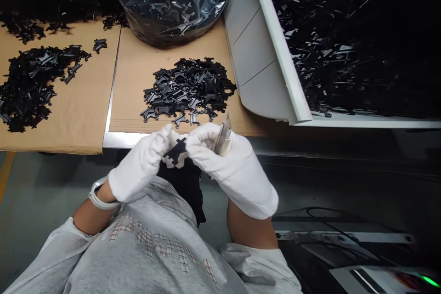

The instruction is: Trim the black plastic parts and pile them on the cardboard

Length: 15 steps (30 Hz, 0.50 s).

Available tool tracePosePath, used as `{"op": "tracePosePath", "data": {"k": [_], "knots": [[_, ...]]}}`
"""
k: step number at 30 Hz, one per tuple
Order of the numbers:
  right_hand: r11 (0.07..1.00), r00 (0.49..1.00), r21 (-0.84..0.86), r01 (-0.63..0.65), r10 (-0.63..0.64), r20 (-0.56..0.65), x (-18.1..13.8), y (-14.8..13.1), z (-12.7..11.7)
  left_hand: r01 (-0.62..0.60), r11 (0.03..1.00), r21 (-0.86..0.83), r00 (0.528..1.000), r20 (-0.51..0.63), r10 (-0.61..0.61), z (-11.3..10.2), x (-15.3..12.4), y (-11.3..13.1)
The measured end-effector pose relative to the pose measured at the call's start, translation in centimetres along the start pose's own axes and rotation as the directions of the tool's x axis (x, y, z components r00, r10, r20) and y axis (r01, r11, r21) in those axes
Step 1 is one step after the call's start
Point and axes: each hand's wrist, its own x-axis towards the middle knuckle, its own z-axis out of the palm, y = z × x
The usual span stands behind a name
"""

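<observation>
Both my hands wear white gloves and meet just in front of the table edge. In my left hand [144,161] is a small black plastic part [177,152], flat with notched edges, pinched by the fingers. My right hand [230,161] is closed around a thin flat blade [223,135] that points up between thumb and fingers, its lower end pale and partly hidden. The right fingertips touch or nearly touch the part's right end. On the cardboard beyond my hands lies a heap of similar black parts [188,87].
A second heap [29,82] lies on the left cardboard sheet [79,115]. Behind stands a clear plastic bag [172,4] of black parts. To the right, a large grey bin [265,82] holds many more. A device with a green light [430,281] sits low right.
</observation>
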Motion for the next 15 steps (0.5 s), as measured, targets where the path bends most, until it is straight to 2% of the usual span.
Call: {"op": "tracePosePath", "data": {"k": [3, 5, 7, 9, 10, 12, 15], "knots": [[1.0, 0.999, 0.002, -0.024, 0.024, 0.034, -0.1, 0.3, -0.1, 0.042, 0.996, -0.076, 0.999, 0.033, -0.039, -0.5, -0.2, 0.6], [0.999, 0.999, 0.041, -0.024, 0.022, 0.036, -0.5, 0.8, -0.1, 0.083, 0.992, -0.097, 0.996, -0.012, -0.084, -0.4, -0.4, 1.2], [0.998, 0.998, 0.036, 0.053, -0.052, -0.042, -1.1, 1.6, -0.3, 0.103, 0.986, -0.132, 0.989, -0.096, -0.116, -0.3, -0.7, 1.6], [0.981, 0.976, -0.065, 0.183, -0.189, -0.108, -1.7, 2.3, -0.6, 0.099, 0.976, -0.193, 0.98, -0.149, -0.129, -0.1, -1.1, 1.9], [0.957, 0.958, -0.14, 0.252, -0.267, -0.101, -1.9, 2.5, -0.8, 0.095, 0.969, -0.226, 0.977, -0.165, -0.135, 0.0, -1.3, 2.0], [0.886, 0.922, -0.277, 0.372, -0.388, -0.004, -2.0, 2.4, -1.0, 0.096, 0.957, -0.275, 0.975, -0.169, -0.146, 0.1, -1.6, 2.2], [0.832, 0.902, -0.355, 0.425, -0.424, 0.086, -1.7, 1.5, -1.0, 0.122, 0.948, -0.293, 0.972, -0.158, -0.174, 0.3, -1.9, 2.9]]}}
